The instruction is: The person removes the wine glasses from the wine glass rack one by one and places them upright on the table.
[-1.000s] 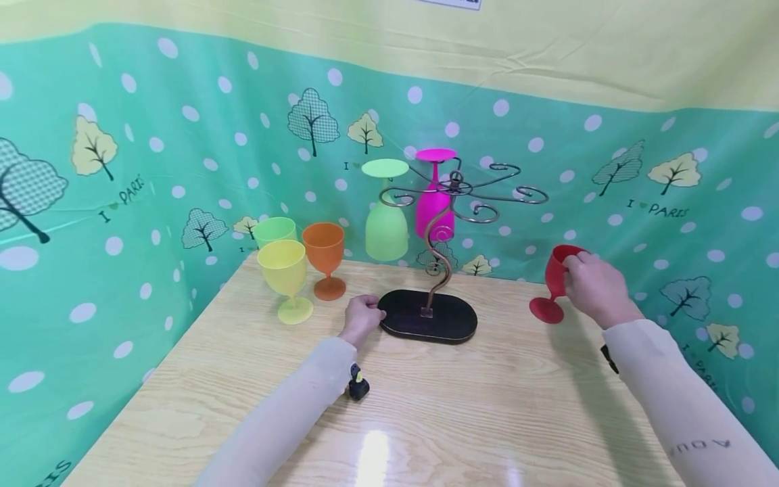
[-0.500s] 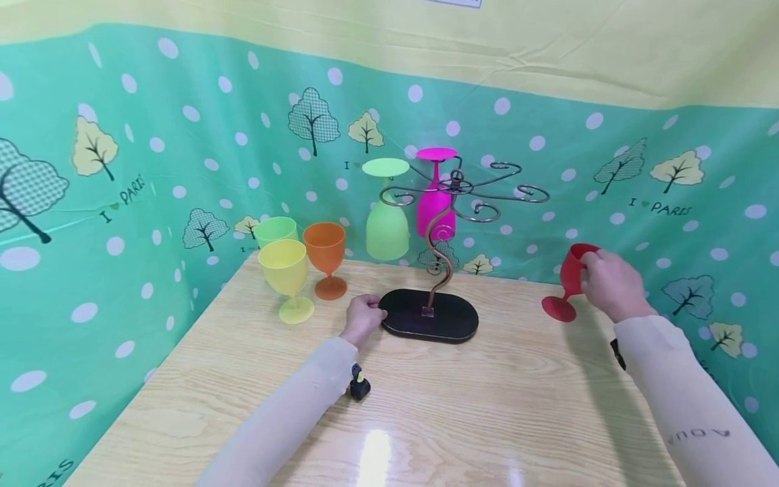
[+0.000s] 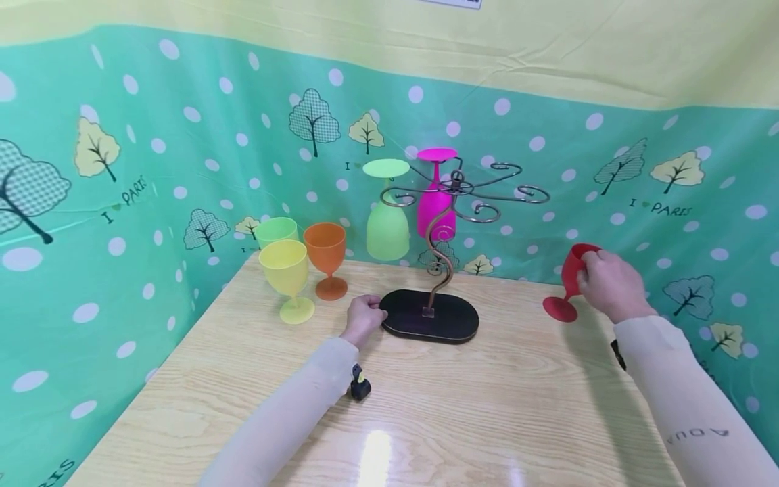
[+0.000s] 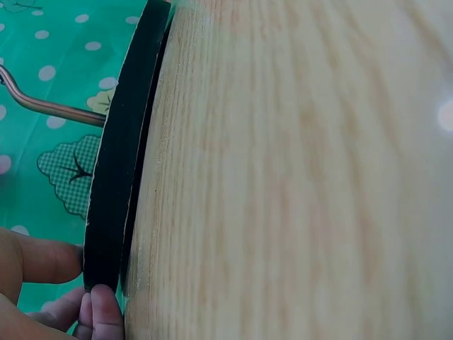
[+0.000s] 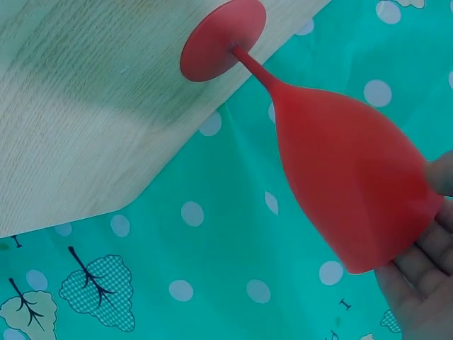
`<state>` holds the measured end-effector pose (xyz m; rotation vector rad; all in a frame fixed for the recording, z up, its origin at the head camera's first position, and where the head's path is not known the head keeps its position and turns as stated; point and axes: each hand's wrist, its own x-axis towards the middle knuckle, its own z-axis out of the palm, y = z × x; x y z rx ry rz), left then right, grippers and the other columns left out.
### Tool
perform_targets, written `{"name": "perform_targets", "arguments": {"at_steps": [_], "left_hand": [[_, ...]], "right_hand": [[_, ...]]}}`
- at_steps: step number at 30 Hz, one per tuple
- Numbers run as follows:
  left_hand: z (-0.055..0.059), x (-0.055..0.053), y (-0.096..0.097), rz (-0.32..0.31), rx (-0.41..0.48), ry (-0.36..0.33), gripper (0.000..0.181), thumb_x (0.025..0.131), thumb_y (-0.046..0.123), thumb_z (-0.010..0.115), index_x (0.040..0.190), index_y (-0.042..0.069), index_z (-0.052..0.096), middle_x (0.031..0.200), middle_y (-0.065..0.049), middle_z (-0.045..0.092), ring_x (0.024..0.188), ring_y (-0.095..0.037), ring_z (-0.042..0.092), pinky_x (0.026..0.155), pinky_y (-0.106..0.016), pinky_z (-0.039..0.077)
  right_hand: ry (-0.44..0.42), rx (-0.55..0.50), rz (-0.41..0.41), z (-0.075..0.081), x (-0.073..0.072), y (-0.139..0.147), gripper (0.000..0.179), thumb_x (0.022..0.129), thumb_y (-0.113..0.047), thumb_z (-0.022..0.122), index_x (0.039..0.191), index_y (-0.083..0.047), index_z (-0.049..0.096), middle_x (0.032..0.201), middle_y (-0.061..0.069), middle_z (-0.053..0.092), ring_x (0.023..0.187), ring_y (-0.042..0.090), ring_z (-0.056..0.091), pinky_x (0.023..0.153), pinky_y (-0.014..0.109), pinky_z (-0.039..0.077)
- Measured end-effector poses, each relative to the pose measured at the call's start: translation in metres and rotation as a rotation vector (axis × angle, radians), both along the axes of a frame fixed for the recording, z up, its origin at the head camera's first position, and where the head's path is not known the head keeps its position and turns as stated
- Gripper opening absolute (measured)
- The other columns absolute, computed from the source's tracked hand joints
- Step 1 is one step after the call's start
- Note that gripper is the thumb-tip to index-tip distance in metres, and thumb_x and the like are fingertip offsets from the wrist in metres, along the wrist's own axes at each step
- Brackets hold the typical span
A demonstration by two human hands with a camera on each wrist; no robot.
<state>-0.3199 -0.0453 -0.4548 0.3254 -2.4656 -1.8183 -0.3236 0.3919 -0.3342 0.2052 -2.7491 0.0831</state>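
My right hand [image 3: 613,285] grips a red goblet [image 3: 571,276] by its bowl near the rim, at the right of the table. The goblet leans a little, its round foot low over the tabletop; in the right wrist view the fingers [image 5: 417,283] and thumb wrap the rim end. My left hand [image 3: 364,318] pinches the left end of the black oval base [image 3: 453,323] of a metal goblet rack [image 3: 446,260], thumb on top and fingers beneath the edge in the left wrist view. From the rack's curled arms hang a green goblet [image 3: 387,233] and a magenta goblet [image 3: 433,203], upside down.
Left of the rack stand a yellow goblet [image 3: 285,270], an orange goblet [image 3: 326,249] and a green goblet [image 3: 275,230] partly hidden behind the yellow one. A green dotted cloth [image 3: 535,169] hangs behind and beside the wooden table [image 3: 462,406].
My right hand has moved slightly to the right with the red goblet, then stayed nearly still. The left hand and the rack have kept their place.
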Motion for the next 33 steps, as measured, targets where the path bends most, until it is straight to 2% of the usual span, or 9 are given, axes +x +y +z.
{"name": "perform_targets", "arguments": {"at_steps": [4,9,12,16,24,29,33], "left_hand": [[0.001,0.001,0.001,-0.001,-0.001,-0.004,0.038,0.078,-0.004,0.069,0.116,-0.003,0.063,0.105,-0.016,0.063,0.099,-0.027,0.058,0.084,-0.035,0.051],[0.001,0.001,0.001,-0.002,-0.005,0.011,0.038,0.077,-0.004,0.068,0.115,-0.004,0.063,0.104,-0.016,0.064,0.099,-0.027,0.059,0.085,-0.035,0.051],[0.001,0.001,0.001,-0.002,0.000,0.016,0.038,0.077,-0.005,0.068,0.115,-0.005,0.063,0.104,-0.017,0.064,0.099,-0.027,0.058,0.085,-0.035,0.051],[0.001,0.001,0.001,-0.004,-0.002,0.013,0.038,0.078,-0.004,0.068,0.115,-0.004,0.064,0.105,-0.016,0.064,0.099,-0.027,0.058,0.086,-0.035,0.051],[0.000,0.000,0.000,-0.012,-0.011,0.013,0.039,0.078,-0.004,0.068,0.116,-0.004,0.063,0.105,-0.016,0.063,0.099,-0.027,0.058,0.085,-0.035,0.051],[0.002,0.001,-0.001,-0.019,-0.014,0.006,0.038,0.079,-0.003,0.068,0.116,-0.004,0.063,0.106,-0.016,0.063,0.100,-0.027,0.058,0.086,-0.036,0.051],[0.002,0.001,-0.001,-0.020,-0.019,0.012,0.038,0.078,-0.003,0.067,0.116,-0.004,0.063,0.107,-0.017,0.064,0.100,-0.027,0.058,0.086,-0.036,0.050]], "right_hand": [[0.032,-0.014,-0.007,0.000,0.002,-0.007,0.040,0.076,-0.007,0.072,0.106,0.009,0.052,0.098,0.027,0.049,0.088,0.043,0.045,0.068,0.058,0.047],[0.099,-0.009,0.041,0.000,0.007,-0.024,0.035,0.080,-0.010,0.069,0.104,0.011,0.054,0.105,0.028,0.048,0.097,0.045,0.041,0.076,0.060,0.044],[0.151,-0.004,0.084,-0.003,0.009,-0.036,0.034,0.078,-0.010,0.070,0.101,0.010,0.056,0.106,0.028,0.050,0.098,0.045,0.043,0.080,0.059,0.044],[0.183,-0.028,0.136,-0.009,0.014,-0.052,0.042,0.074,-0.009,0.075,0.106,0.009,0.057,0.108,0.026,0.052,0.099,0.043,0.046,0.080,0.057,0.045],[0.074,-0.138,0.129,-0.026,0.023,-0.080,0.042,0.088,-0.020,0.064,0.121,0.003,0.052,0.115,0.023,0.051,0.101,0.039,0.051,0.077,0.056,0.051],[0.018,-0.221,0.127,-0.038,0.026,-0.096,0.036,0.092,-0.023,0.059,0.118,0.002,0.056,0.115,0.021,0.052,0.099,0.039,0.054,0.074,0.055,0.052],[0.010,-0.288,0.117,-0.046,0.028,-0.108,0.035,0.093,-0.024,0.057,0.115,0.003,0.058,0.112,0.020,0.054,0.096,0.038,0.056,0.073,0.054,0.052]]}}
